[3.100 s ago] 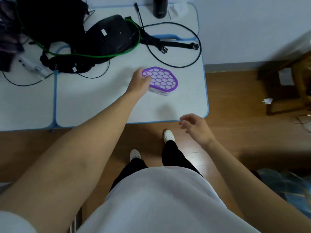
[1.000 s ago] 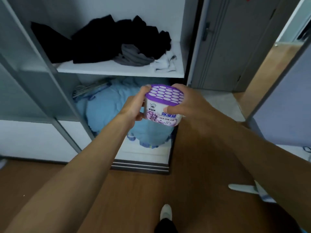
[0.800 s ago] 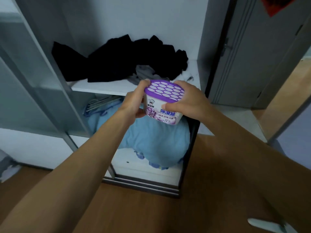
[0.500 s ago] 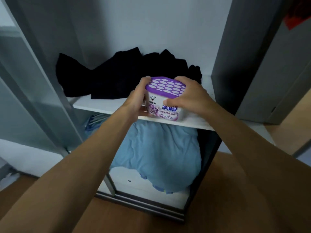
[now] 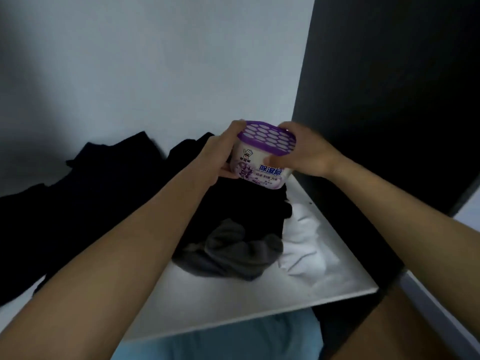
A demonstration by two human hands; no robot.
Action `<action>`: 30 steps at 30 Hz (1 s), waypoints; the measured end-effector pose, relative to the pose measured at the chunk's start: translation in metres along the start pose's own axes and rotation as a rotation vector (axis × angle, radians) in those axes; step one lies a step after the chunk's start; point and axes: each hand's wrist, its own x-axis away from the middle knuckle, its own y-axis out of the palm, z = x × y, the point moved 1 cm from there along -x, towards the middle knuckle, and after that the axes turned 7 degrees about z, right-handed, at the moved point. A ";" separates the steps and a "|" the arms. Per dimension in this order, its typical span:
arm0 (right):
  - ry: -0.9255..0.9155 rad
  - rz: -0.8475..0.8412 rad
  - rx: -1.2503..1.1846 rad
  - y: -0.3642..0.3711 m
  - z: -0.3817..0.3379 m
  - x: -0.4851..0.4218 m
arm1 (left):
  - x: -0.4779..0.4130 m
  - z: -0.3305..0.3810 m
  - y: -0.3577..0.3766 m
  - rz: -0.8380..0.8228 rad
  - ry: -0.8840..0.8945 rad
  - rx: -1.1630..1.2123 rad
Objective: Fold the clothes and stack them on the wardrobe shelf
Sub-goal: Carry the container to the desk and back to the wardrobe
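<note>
Dim and bluish in here. Above the left hand (image 5: 215,157) and right hand (image 5: 304,152) the wall (image 5: 181,61) glows palest, fading to shadow far left. Right of the right hand, the panel (image 5: 389,87) is near black. The clothes (image 5: 91,193) left of the left hand merge into one dark mass. The white cloth (image 5: 304,245) below the right hand is the brightest patch. On the tub (image 5: 262,162) the label reads soft. The forearms (image 5: 130,255) balloon toward the lower corners.
</note>
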 end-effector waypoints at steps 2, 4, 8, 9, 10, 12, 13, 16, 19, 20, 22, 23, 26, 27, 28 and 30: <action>0.031 0.020 0.084 -0.001 0.006 -0.026 | -0.035 0.011 0.006 -0.067 -0.009 -0.007; 0.077 0.037 0.141 -0.002 0.017 -0.049 | -0.067 0.016 0.017 -0.116 -0.009 -0.004; 0.142 0.030 0.249 -0.002 0.038 -0.094 | -0.120 0.021 0.041 -0.182 0.000 0.038; 0.155 0.030 0.277 -0.002 0.044 -0.106 | -0.134 0.021 0.047 -0.189 0.000 0.045; 0.163 0.028 0.298 0.000 0.049 -0.117 | -0.147 0.020 0.054 -0.187 0.000 0.051; 0.176 0.028 0.341 0.004 0.063 -0.137 | -0.172 0.016 0.071 -0.161 -0.008 0.063; 0.181 0.029 0.371 0.007 0.070 -0.146 | -0.184 0.012 0.079 -0.139 -0.010 0.072; 0.188 0.037 0.489 0.019 0.091 -0.167 | -0.216 -0.005 0.100 -0.069 0.001 0.139; 0.209 0.030 0.546 0.034 0.117 -0.187 | -0.247 -0.023 0.118 -0.057 -0.037 0.184; 0.217 0.024 0.554 0.040 0.122 -0.191 | -0.253 -0.027 0.120 -0.061 -0.060 0.192; 0.228 0.006 0.574 0.051 0.131 -0.199 | -0.260 -0.035 0.122 -0.059 -0.100 0.195; 0.228 -0.008 0.583 0.056 0.134 -0.201 | -0.262 -0.040 0.123 -0.050 -0.108 0.178; 0.201 -0.052 0.606 0.066 0.144 -0.204 | -0.267 -0.055 0.123 -0.044 -0.092 0.136; 0.190 -0.064 0.613 0.068 0.147 -0.204 | -0.270 -0.059 0.123 -0.049 -0.083 0.142; 0.179 -0.076 0.623 0.072 0.149 -0.203 | -0.271 -0.062 0.123 -0.053 -0.078 0.131; 0.167 -0.102 0.640 0.080 0.154 -0.200 | -0.274 -0.067 0.122 -0.049 -0.074 0.067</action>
